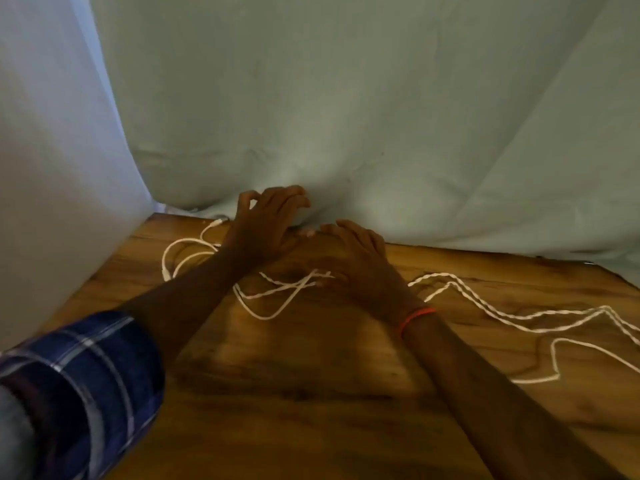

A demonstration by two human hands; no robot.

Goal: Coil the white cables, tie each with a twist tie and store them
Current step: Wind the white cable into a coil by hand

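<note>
With the white cables (287, 288) lying uncoiled across the worktop (311, 375), the left hand (266, 223) is hovering, grip apart and empty, while the right hand (360, 261) is covering a strand, its grip unreadable; gathering one cable into loops is likely coming next.

White cables (535, 379), some twisted; brown wood-grain bench (311, 393); plain pale grey-green backdrop cloth (346, 98); navy plaid sleeve (86, 382) with white lines; orange-red wristband (415, 317).
</note>
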